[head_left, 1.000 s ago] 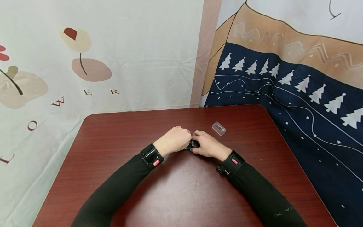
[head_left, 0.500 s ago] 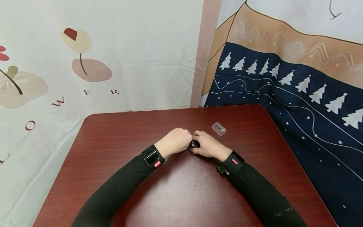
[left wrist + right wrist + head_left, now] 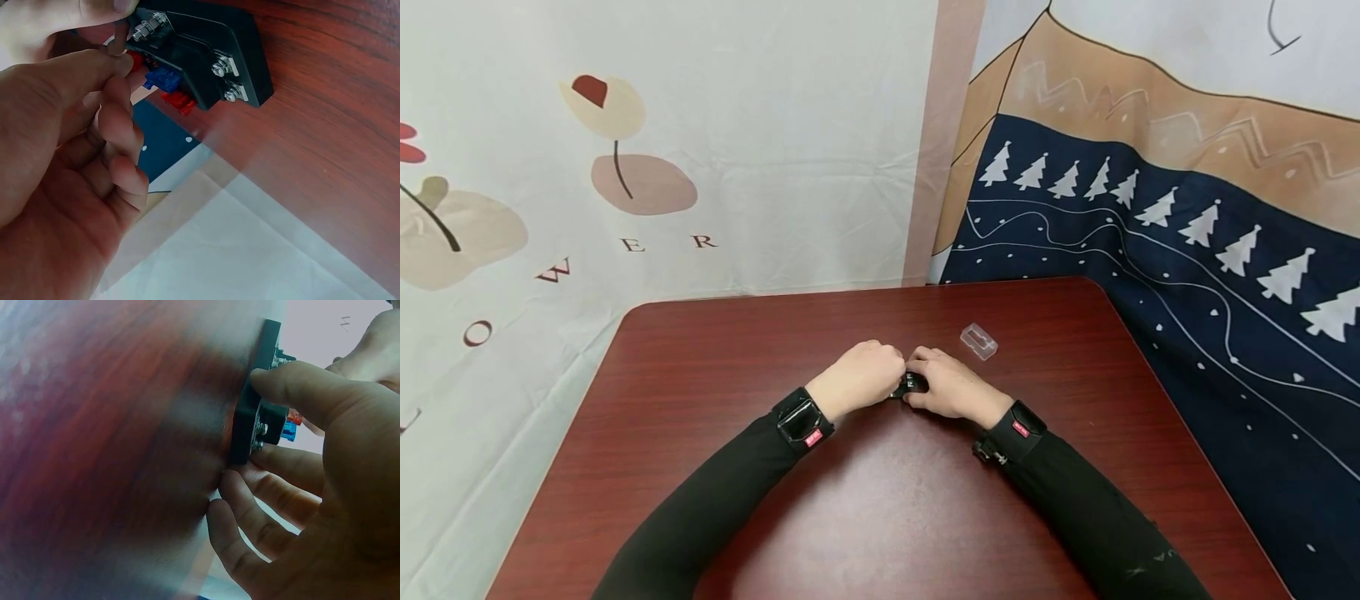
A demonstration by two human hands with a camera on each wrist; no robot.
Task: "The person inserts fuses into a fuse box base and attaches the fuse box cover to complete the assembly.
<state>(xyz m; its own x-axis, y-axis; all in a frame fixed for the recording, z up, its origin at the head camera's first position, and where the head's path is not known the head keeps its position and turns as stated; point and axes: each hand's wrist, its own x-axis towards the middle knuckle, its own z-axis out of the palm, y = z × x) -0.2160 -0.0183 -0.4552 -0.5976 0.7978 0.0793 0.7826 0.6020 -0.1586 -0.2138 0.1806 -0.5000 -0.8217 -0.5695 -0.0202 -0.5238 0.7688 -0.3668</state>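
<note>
A black fuse block with metal screw terminals sits on the table between both hands. In the left wrist view it carries a blue blade fuse and a red blade fuse. My left hand pinches another red fuse between thumb and index finger, at the row's end; most of it is hidden by the fingertips. With thumb and fingers on opposite sides, my right hand grips the block's base. Seen from the right wrist, the thumb lies across the base.
A small clear plastic box lies on the dark red wooden table, behind and right of the right hand. Patterned cloths hang behind the table's far edge and along its right side.
My left hand shifts very slightly right, then back left, still at the fuses. The right hand keeps its grip on the fuse block, and the clear box stays put.
</note>
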